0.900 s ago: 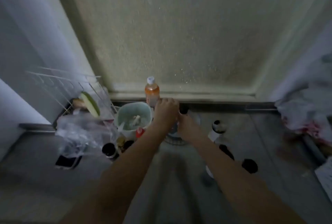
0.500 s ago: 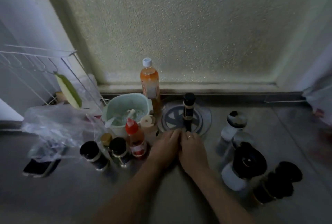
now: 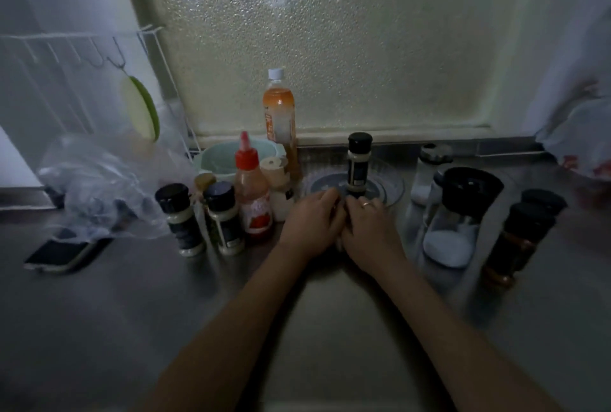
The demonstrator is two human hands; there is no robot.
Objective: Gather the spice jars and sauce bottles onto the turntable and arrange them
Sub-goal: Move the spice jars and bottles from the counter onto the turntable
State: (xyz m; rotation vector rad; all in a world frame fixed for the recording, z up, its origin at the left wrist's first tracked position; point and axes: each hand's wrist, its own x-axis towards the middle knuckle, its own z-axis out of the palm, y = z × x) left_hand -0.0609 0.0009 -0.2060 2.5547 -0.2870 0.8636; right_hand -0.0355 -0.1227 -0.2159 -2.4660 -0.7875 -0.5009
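A clear round turntable (image 3: 391, 181) lies on the steel counter by the frosted window. One black-capped spice jar (image 3: 358, 163) stands upright on it. My left hand (image 3: 312, 224) and my right hand (image 3: 372, 231) lie side by side, palms down, fingers curled over the turntable's near rim. Left of it stand a red-capped sauce bottle (image 3: 253, 195), a beige-capped bottle (image 3: 276, 188), a tall orange bottle (image 3: 279, 114) and two black-capped jars (image 3: 180, 219) (image 3: 224, 218). On the right stand a large salt grinder (image 3: 459, 218), a clear shaker (image 3: 426, 175) and two dark jars (image 3: 517, 241) (image 3: 544, 201).
A mint bowl (image 3: 215, 160) sits behind the left bottles. A crumpled plastic bag (image 3: 99, 186) and a phone (image 3: 62, 254) lie at the far left under a white wire rack (image 3: 82, 44). Another bag (image 3: 582, 147) fills the right corner.
My hands let go of the jar on the turntable and drew back to its near rim. The view dropped closer to the counter, bringing more jars into sight.
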